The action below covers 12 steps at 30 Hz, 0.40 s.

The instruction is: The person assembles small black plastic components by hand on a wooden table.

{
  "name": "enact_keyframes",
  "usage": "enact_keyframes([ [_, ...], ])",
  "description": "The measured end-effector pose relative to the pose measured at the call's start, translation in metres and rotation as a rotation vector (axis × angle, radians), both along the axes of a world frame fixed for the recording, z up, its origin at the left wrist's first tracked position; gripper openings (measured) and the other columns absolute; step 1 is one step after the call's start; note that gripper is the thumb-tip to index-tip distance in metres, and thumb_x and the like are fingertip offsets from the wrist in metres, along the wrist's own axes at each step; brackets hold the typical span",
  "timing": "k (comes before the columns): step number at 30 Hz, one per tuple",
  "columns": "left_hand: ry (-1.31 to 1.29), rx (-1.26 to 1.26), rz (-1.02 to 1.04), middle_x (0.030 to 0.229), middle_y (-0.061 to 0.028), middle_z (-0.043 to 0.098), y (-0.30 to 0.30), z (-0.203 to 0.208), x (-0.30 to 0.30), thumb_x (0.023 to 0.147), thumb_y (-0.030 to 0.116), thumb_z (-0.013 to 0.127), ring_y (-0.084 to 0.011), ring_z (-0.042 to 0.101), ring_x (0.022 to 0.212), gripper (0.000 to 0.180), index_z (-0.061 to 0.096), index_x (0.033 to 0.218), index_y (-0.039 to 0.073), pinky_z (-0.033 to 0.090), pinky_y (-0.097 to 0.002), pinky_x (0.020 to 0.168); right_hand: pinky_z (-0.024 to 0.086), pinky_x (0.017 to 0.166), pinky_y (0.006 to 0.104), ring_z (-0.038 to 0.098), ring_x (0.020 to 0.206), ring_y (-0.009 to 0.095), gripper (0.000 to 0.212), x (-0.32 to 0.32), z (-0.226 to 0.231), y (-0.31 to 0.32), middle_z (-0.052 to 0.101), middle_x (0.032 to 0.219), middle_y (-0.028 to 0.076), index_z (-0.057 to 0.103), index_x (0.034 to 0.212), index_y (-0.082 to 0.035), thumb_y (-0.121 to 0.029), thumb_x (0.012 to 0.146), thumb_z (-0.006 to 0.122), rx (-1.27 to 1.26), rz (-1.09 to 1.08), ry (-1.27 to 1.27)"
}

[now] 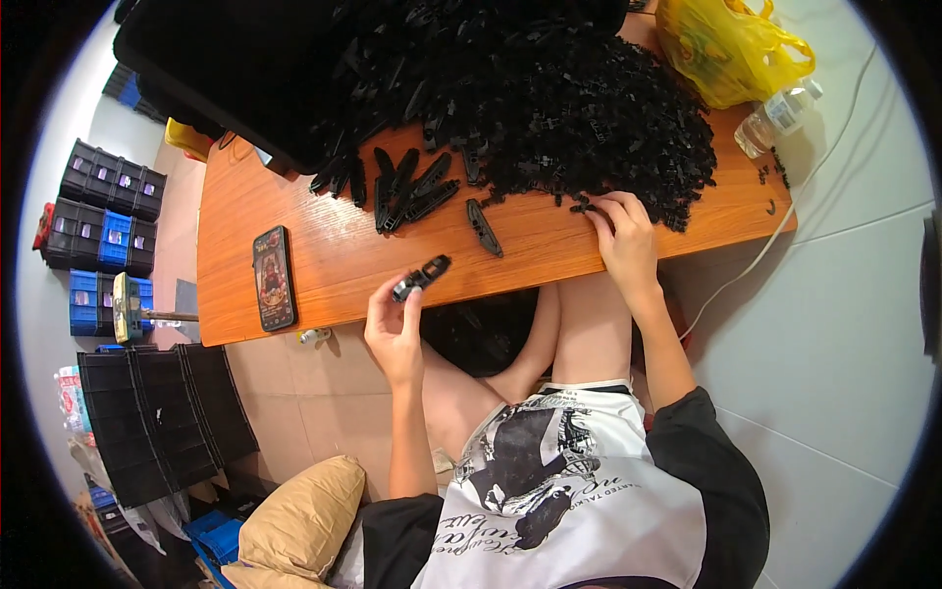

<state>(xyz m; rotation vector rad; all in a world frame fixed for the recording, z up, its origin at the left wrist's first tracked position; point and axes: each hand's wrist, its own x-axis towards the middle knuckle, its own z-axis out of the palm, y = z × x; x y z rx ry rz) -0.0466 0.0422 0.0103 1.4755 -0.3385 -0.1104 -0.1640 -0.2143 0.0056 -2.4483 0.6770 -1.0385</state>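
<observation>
The left hand [395, 329] is closed around a small black plastic clip [422, 277], pinching its lower end between thumb and fingers so that the piece sticks up and away from the palm, just over the near edge of the wooden worktop [324, 245]. The right hand [620, 234] lies on the worktop with its fingers curled down onto the near fringe of a large heap of small black parts [589, 118], fingertips touching a few loose pieces there; whether it actually grips one cannot be told. Between the two hands, a little farther from the body, a single long black strip [484, 227] lies alone on the wood, and beyond the left hand several more long strips [407, 188] rest side by side in a loose row. Farther past those a second pile of the long black pieces [392, 88] runs up against the heap of small parts. To the outside of the left hand, well apart from it, a phone [275, 278] lies flat with its screen lit. Beyond the right hand, at the far corner of the worktop, a yellow plastic bag [726, 49] sits next to a clear plastic bottle [780, 116]. On the floor off to the left-hand side stand stacked black and blue crates [103, 221].
</observation>
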Motion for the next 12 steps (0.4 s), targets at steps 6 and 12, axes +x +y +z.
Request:
enact_keyframes([
  [6,0.444,-0.398,-0.27,0.11,-0.0134,0.052,-0.002,0.021,-0.034,0.091,0.006,0.05,-0.0331,0.056,0.106,0.025,0.046,0.114,-0.003,0.052,-0.0381,0.086,0.049,0.069,0.0342,0.061,0.081,0.028,0.012,-0.01,-0.006,0.015,0.063,0.086,0.01,0.061,0.083,0.0,0.001,0.072,0.065,-0.059,0.096,-0.069],
  [12,0.495,-0.276,-0.395,0.115,-0.0119,0.053,-0.018,0.018,-0.052,0.092,0.011,0.051,-0.035,0.055,0.107,0.039,0.041,0.127,0.0,0.051,-0.0381,0.088,0.051,0.073,0.028,0.064,0.084,0.023,0.023,-0.01,0.042,0.059,0.065,0.093,0.011,0.064,0.091,-0.002,0.008,0.071,0.067,0.221,0.349,-0.28],
])
